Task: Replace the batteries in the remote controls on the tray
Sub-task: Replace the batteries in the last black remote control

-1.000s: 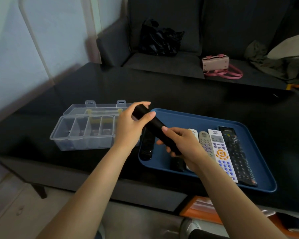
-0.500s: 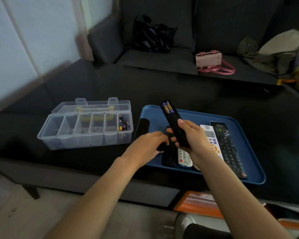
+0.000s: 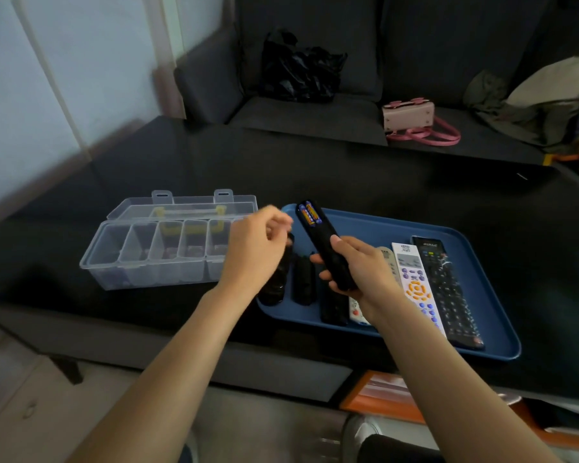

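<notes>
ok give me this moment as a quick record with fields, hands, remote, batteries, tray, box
right hand: grips the black remote near its lower end, tilted up over the tray
remote state: back cover off, two batteries seated in the open compartment
left hand: raised beside the remote, fingers curled; blurred, contents unclear
blue tray: holds the other remotes side by side, including a white remote with an orange pad
clear compartment box: lid open, on the black table left of the tray
</notes>
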Demonstrator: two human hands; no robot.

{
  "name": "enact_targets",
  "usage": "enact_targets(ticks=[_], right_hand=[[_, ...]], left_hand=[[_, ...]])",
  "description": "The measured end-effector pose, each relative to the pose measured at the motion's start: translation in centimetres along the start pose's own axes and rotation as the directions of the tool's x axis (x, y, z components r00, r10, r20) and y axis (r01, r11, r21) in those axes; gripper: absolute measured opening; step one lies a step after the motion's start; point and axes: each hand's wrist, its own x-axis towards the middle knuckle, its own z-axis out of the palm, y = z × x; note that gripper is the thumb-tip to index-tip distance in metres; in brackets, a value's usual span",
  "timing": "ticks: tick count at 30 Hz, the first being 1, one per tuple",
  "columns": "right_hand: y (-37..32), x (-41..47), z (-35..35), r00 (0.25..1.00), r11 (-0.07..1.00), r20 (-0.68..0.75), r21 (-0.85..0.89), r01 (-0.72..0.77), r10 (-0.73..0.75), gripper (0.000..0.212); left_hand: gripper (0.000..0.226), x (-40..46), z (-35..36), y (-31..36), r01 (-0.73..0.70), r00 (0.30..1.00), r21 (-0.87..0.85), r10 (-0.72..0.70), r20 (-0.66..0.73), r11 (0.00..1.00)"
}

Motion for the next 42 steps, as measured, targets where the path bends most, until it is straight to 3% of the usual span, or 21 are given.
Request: enact_targets(ticks=[3, 8, 15, 21, 29, 42], right_hand=[[-0.1, -0.5, 0.8, 0.998, 0.999, 0.058, -0.015, 0.035, -0.034, 0.015], [0.1, -1.1, 1.8, 0.981, 0.985, 0.133, -0.079, 0.150, -0.139, 0.016], [0.4, -1.3, 2.7, 0.964, 0.960, 0.134, -0.128, 0.248, -0.231, 0.018], [0.5, -1.4, 3.1, 0.950, 0.939, 0.125, -0.163, 0.304, -0.286, 0.020], [0.6, -1.4, 3.1, 0.942, 0.925, 0.128, -0.187, 0.331, -0.311, 0.023], [0.8, -1.4, 2.4, 0.918, 0.867, 0.145, -0.303, 0.396, -0.369, 0.026]], left_hand=[[0.033, 0.4, -0.3, -0.1, -0.077, 0.986, 0.066, 0.086, -0.146, 0.995], [0.047, 0.5, -0.6, -0.5, -0.073, 0.982, 0.103, 0.090, -0.169, 0.992], [0.044, 0.4, -1.6, -0.6, -0.049, 0.974, 0.159, 0.083, -0.210, 0.986], [0.036, 0.3, -1.9, -0.3, -0.016, 0.966, 0.094, 0.040, -0.254, 0.995], [0.042, 0.4, -2.1, -0.5, -0.001, 0.976, 0.121, 0.028, -0.217, 0.993], [0.036, 0.6, -2.1, -1.0, 0.084, 0.992, 0.018, -0.082, -0.098, 0.996]])
